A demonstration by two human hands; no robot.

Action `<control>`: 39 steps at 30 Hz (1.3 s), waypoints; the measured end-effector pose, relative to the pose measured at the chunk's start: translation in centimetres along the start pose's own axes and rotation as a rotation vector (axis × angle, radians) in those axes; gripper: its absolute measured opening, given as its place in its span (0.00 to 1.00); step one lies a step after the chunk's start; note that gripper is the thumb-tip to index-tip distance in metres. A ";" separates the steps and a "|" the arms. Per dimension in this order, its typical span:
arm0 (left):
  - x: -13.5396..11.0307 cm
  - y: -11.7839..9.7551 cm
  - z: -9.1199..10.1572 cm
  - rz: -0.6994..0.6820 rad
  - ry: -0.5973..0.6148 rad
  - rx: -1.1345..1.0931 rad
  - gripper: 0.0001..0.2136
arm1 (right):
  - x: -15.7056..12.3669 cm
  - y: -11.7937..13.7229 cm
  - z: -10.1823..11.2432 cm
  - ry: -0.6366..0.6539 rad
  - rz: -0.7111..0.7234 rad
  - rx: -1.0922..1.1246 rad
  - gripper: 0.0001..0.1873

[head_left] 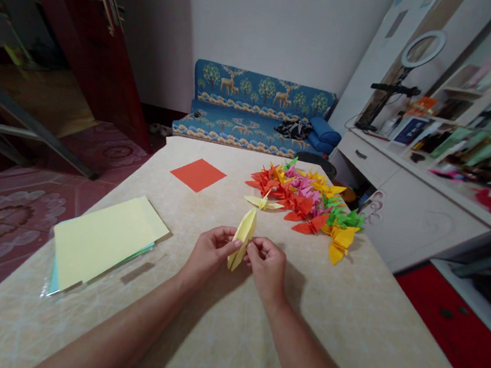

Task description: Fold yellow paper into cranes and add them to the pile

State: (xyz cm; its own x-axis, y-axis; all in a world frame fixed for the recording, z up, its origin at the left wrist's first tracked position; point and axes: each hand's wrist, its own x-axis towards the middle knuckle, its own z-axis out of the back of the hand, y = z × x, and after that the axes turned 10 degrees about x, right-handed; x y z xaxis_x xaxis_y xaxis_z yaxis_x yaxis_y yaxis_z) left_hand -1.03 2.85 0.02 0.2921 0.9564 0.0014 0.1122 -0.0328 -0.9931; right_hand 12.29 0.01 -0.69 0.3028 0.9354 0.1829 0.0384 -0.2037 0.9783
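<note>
A pale yellow piece of folded paper (244, 236), long and narrow with pointed ends, is held upright over the table between my two hands. My left hand (213, 251) pinches its left side, the thumb lying across the front. On the right edge, the thumb and fingertips of my right hand (267, 264) are closed; the fingertips behind the paper are hidden. Just beyond it, a finished pale yellow paper crane (263, 203) rests with its wings spread. Behind and to the right lies a pile of paper cranes (302, 197) in red, orange, pink, green and yellow.
A red square sheet (198, 175) lies flat at the far left of the table (189, 333). Nearer, a stack of pale yellow sheets (106, 241) rests on a clear wrapper. A patterned blue sofa (254, 119) stands beyond; a cluttered white dresser (425, 195) is at right.
</note>
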 end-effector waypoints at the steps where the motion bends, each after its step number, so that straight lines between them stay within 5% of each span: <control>1: 0.0 0.0 0.0 -0.001 0.018 0.003 0.15 | 0.0 0.0 0.0 0.000 -0.007 0.005 0.07; 16: -0.1 0.1 0.0 0.008 -0.050 0.014 0.12 | -0.7 0.9 0.2 0.108 0.000 0.123 0.10; 31: -0.4 -0.1 -0.5 0.022 0.032 0.015 0.16 | -0.4 0.7 -0.1 0.024 -0.027 0.086 0.07; 39: -0.1 0.3 -0.3 -0.009 -0.031 0.045 0.14 | -0.5 1.0 -0.1 0.076 0.014 0.042 0.10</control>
State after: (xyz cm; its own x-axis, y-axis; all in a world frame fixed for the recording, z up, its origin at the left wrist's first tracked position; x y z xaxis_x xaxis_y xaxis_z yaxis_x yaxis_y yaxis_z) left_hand -0.73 2.66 -0.28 0.2621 0.9650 0.0070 0.0716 -0.0122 -0.9974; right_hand 12.07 -0.65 0.19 0.2302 0.9514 0.2048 0.0754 -0.2273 0.9709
